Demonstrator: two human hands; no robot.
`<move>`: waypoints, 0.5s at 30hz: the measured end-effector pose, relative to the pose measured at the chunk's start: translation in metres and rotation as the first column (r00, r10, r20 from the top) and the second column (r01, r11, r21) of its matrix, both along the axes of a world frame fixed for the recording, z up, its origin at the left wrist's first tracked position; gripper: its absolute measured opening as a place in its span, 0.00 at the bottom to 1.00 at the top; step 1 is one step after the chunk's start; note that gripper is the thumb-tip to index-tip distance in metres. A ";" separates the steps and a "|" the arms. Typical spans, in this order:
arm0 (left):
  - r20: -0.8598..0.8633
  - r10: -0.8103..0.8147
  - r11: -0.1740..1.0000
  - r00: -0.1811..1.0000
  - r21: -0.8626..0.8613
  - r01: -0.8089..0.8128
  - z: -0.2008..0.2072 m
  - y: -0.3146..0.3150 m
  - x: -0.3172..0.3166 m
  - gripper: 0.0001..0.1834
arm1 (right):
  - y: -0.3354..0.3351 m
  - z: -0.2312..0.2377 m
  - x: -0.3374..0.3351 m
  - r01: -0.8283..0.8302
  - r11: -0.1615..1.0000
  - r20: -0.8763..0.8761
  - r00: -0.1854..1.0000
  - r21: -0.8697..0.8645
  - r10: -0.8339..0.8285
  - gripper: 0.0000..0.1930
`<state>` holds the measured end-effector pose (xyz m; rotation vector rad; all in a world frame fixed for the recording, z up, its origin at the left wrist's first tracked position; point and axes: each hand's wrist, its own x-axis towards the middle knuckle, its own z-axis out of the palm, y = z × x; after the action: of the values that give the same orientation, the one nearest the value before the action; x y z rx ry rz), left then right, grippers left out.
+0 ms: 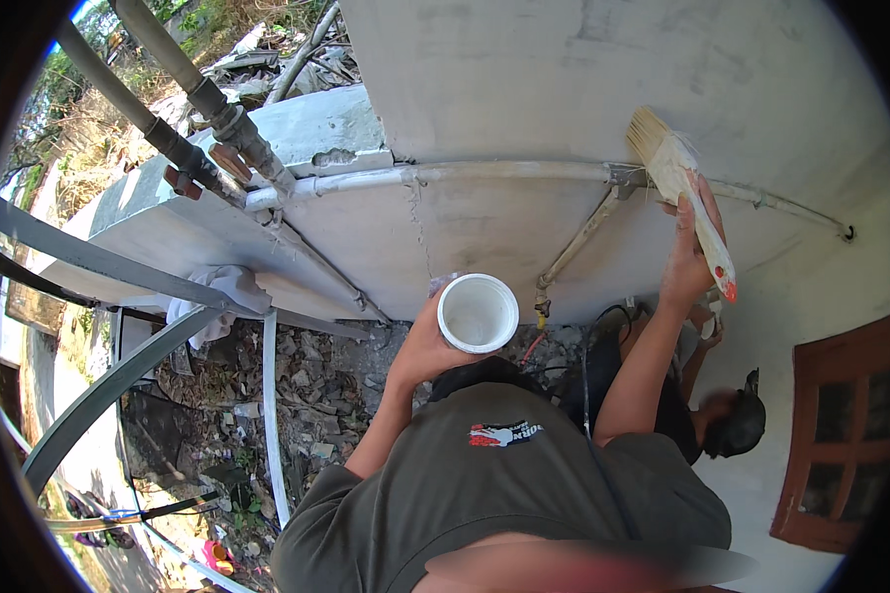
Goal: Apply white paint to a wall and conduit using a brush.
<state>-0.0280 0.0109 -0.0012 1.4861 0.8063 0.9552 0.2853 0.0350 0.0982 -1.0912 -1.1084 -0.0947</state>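
down-left of the brush [674, 166] | white cup [477, 347] gripped by left hand [425, 342] | right hand [688, 242] clutching its handle [715, 249], bristles [647, 133] kinda up-left

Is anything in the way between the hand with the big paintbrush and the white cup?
No, nothing visible stands between the right hand, which grips the paintbrush, and the white cup in the left hand. The slanting pipe seen between them lies behind, along the wall.
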 end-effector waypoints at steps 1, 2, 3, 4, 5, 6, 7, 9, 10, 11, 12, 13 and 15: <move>-0.023 0.007 1.000 1.000 0.015 -0.007 0.000 0.000 0.000 0.47 | -0.002 0.000 0.003 0.002 1.000 -0.001 1.000 0.000 -0.002 0.18; -0.046 0.014 0.999 0.999 0.030 -0.013 -0.001 0.000 -0.001 0.47 | -0.003 0.000 0.006 0.034 0.999 -0.003 0.999 -0.013 -0.034 0.18; -0.047 0.012 1.000 0.999 0.028 -0.011 -0.002 0.000 0.000 0.47 | -0.005 0.000 0.008 0.067 0.997 -0.006 0.998 -0.026 -0.067 0.18; -0.049 0.013 1.000 0.999 0.023 -0.012 -0.004 0.000 0.000 0.47 | -0.006 0.001 0.010 0.069 0.997 -0.006 0.998 -0.028 -0.069 0.18; -0.051 0.014 1.000 0.999 0.018 -0.013 -0.005 0.000 0.000 0.48 | -0.008 0.002 0.011 0.079 0.997 -0.010 0.997 -0.012 -0.079 0.18; -0.051 0.013 1.000 0.999 0.016 -0.012 -0.005 0.000 0.000 0.48 | -0.009 0.003 0.012 0.087 0.996 -0.015 0.996 0.004 -0.087 0.17; -0.047 0.014 1.000 0.999 0.012 -0.014 -0.006 -0.001 0.001 0.48 | -0.010 0.006 0.013 0.088 0.996 -0.016 0.996 0.002 -0.088 0.17; -0.043 0.015 1.000 0.999 0.007 -0.014 -0.007 0.000 0.001 0.48 | -0.014 0.011 0.015 0.164 0.986 -0.039 0.986 0.001 -0.164 0.17; -0.057 0.007 1.000 0.998 0.005 -0.006 -0.010 0.001 0.000 0.48 | -0.015 0.011 0.018 0.165 0.986 -0.040 0.985 0.000 -0.165 0.17; -0.070 -0.001 1.000 0.998 0.004 0.001 -0.011 0.002 0.000 0.48 | -0.015 0.011 0.022 0.186 0.982 -0.038 0.982 0.027 -0.185 0.17; -0.071 -0.003 1.000 0.997 0.003 0.003 -0.010 0.002 0.000 0.48 | -0.016 0.010 0.025 0.208 0.977 -0.037 0.978 0.055 -0.206 0.17; -0.067 -0.006 1.000 0.998 -0.001 0.006 -0.009 0.002 0.001 0.49 | -0.016 0.010 0.026 0.209 0.976 -0.038 0.978 0.054 -0.207 0.17; -0.064 -0.010 1.000 0.998 -0.007 0.009 -0.007 0.002 0.002 0.49 | -0.014 0.010 0.029 0.238 0.969 -0.023 0.971 0.070 -0.237 0.18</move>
<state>-0.0257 0.0128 -0.0083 1.5203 0.8469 0.9009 0.3141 0.0207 0.1083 -1.1542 -0.9506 -0.3138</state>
